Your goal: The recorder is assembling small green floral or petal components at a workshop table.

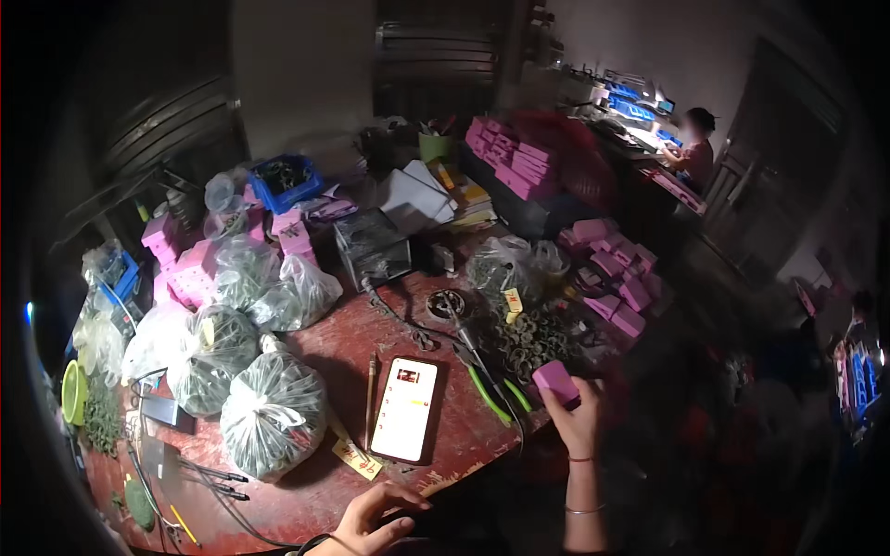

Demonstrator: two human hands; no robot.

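Lg red worn table (348,338), cluttered. Knotted clear plastic bag (273,417) w/ green contents sits on L side. Pile of small dk pcs (530,345) nr R edge. L hand (378,521) at front edge, below phone; fingers released, loosely bent. R hand (578,422) grasping pink block btwn thumb + fingers. Phone (405,410) flat, screen lit, approx ctr. Green-handled pliers (488,397) just L of block. Pink block (553,381) held up by tbl's R edge, nr pile.

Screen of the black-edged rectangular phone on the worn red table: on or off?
On. The black-edged rectangular phone shows a brightly glowing white display with small coloured patches.
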